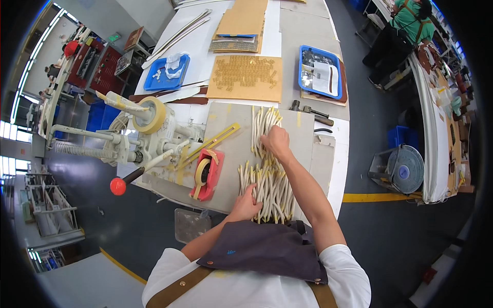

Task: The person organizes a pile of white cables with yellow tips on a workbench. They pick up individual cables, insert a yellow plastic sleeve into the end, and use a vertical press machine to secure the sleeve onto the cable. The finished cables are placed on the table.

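Note:
A thick pile of white cord strips (275, 192) with yellow tips lies right in front of me at the near edge of the bench. Against its left side rests my left hand (246, 206), index finger and thumb apart, touching the strips. A smaller bundle of the same cord strips (261, 120) lies just beyond the pile. My right hand (277, 141) reaches over to that bundle, its fingers curled round strips at its near right side; the fingertips are partly hidden. The strips lie mostly lengthwise, pointing away from me.
Left of the pile stand a red tape dispenser (209, 174) and a white press (162, 126) with a red-knobbed lever (118, 186). Beyond are a board of small pieces (245, 95), two blue trays (150, 84) (302, 61) and hammers (321, 118). A person (405, 31) stands far right, near a fan (404, 169).

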Demonstrator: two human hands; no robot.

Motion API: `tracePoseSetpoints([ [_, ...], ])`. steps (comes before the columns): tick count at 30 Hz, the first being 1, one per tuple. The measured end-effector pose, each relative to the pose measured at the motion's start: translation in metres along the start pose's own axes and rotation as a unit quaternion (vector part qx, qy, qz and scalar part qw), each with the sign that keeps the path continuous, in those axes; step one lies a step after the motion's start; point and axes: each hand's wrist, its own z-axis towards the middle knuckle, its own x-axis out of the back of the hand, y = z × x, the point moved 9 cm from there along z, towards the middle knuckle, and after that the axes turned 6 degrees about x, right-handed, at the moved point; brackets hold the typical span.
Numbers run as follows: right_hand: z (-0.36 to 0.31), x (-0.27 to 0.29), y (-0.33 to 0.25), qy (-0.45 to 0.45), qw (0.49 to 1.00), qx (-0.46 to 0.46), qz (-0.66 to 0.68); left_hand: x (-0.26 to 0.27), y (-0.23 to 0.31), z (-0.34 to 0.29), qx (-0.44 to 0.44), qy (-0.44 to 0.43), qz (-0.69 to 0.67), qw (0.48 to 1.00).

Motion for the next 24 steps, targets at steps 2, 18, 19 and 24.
tracePoseSetpoints([
  [2,0.002,-0.003,0.012,-0.028,0.998,-0.044,0.027,-0.001,0.0,0.001,-0.001,0.002,0.0,1.0],
  [18,-0.014,0.033,0.039,0.079,0.96,-0.05,0.263,0.096,0.07,0.155,-0.136,0.252,0.002,0.958],
  [19,-0.021,0.047,0.03,0.068,0.965,-0.038,0.25,0.094,0.073,0.163,-0.133,0.243,0.025,0.961],
  [24,-0.091,0.087,0.002,-0.046,0.879,-0.063,0.47,0.087,0.091,0.176,-0.116,0.209,0.109,0.965],
])
